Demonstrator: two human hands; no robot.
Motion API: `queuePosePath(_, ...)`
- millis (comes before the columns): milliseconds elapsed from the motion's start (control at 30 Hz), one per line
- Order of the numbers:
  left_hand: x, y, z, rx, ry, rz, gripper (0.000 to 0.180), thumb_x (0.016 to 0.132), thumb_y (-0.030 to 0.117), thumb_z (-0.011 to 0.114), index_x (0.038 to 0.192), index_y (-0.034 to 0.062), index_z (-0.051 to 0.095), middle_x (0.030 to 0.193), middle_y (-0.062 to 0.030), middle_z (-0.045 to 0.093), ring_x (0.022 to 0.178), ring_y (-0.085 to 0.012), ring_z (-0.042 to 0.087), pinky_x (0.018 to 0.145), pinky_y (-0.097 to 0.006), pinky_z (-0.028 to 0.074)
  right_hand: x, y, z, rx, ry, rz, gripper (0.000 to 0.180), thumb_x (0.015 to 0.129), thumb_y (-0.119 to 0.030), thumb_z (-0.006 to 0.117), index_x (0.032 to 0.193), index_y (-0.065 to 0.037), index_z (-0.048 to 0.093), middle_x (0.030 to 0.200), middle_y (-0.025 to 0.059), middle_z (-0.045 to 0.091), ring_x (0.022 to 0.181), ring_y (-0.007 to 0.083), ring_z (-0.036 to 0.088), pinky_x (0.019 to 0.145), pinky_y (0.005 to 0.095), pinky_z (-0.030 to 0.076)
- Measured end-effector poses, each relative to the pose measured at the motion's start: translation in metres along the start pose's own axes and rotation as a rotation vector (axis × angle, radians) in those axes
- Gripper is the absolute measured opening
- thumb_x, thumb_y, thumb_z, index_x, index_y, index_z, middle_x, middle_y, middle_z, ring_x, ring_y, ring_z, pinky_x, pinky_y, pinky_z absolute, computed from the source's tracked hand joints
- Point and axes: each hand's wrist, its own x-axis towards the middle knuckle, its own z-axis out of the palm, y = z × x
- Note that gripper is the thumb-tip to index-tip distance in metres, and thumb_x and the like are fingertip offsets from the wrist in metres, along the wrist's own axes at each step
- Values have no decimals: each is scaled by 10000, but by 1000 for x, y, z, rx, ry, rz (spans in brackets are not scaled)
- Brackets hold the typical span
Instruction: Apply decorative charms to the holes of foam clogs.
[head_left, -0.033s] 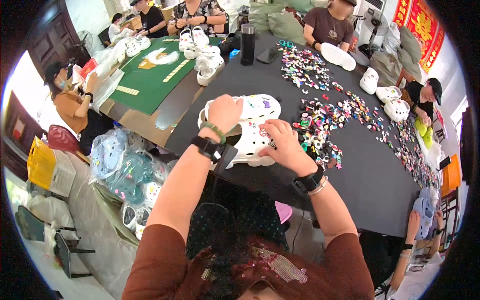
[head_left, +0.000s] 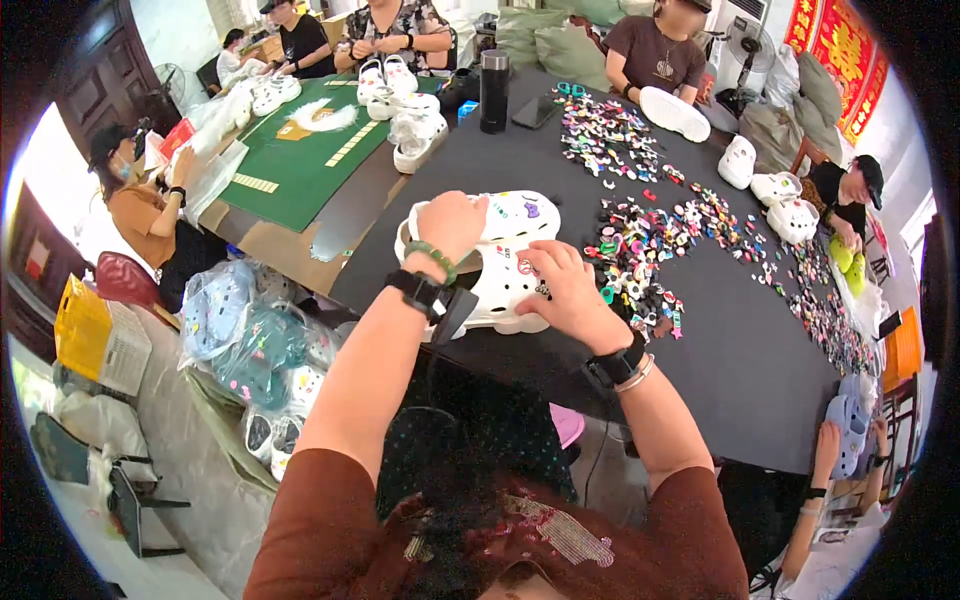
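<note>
White clogs (head_left: 505,262) on black table (head_left: 740,360)

Both forearms reach forward, left hand (head_left: 452,225) curled downward, right hand (head_left: 565,290) with fingers (head_left: 535,262) bent.

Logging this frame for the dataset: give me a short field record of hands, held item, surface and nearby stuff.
left hand: rests on top of the white clog, gripping its upper edge
right hand: fingers pressed on the clog's front face
clog state: lies on the black table, a few small charms already on it
nearest loose items: pile of colourful charms, just right of the right hand
wrists: black bands on both
others: several people seated around the table
</note>
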Motion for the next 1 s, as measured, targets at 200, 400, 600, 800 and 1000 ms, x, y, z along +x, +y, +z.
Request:
queuePosePath(200, 9, 17, 25, 4, 14, -86, 672, 785, 622, 648, 943, -26, 724, 954, -232, 710, 948, -382, 685, 850, -437, 526, -2, -2, -1, -25, 20, 28, 677, 670, -280, 829, 1273, -150, 549, 1328, 74, 502, 1295, 303, 422, 973, 498, 376)
queuePosePath(400, 2, -5, 37, -593, 122, -133, 399, 759, 391, 745, 794, 1, 668, 803, -185, 685, 766, -332, 654, 702, -405, 493, -5, -1, 10, -47, 83, -3, 693, 659, -281, 834, 1272, -147, 541, 1360, 75, 505, 1297, 307, 427, 979, 494, 380)
queuePosePath(600, -51, 13, 36, -507, 352, 223, 361, 733, 248, 796, 690, -14, 552, 702, -164, 584, 671, -358, 530, 639, -460, 408, -14, 5, 12, -23, 113, 38, 691, 665, -276, 833, 1254, -108, 512, 1358, 78, 513, 1321, 327, 400, 994, 502, 371)
queuePosePath(800, -63, 12, 32, -477, 446, 321, 313, 762, 221, 773, 712, 5, 552, 731, -144, 569, 772, -360, 520, 698, -472, 387, -1, -15, -40, 158, 100, 194, 242, 762, -247, 773, 845, -39, 680, 875, 149, 677, 916, 336, 634, 785, 398, 504)
queuePosePath(1000, -65, 11, 36, -403, 556, 407, 260, 789, 178, 745, 754, 13, 547, 748, -136, 555, 815, -366, 511, 740, -464, 378, 44, -4, -80, -117, 367, -244, 459, 675, -185, 819, 1040, -40, 580, 1021, 133, 572, 993, 332, 553, 873, 405, 463)
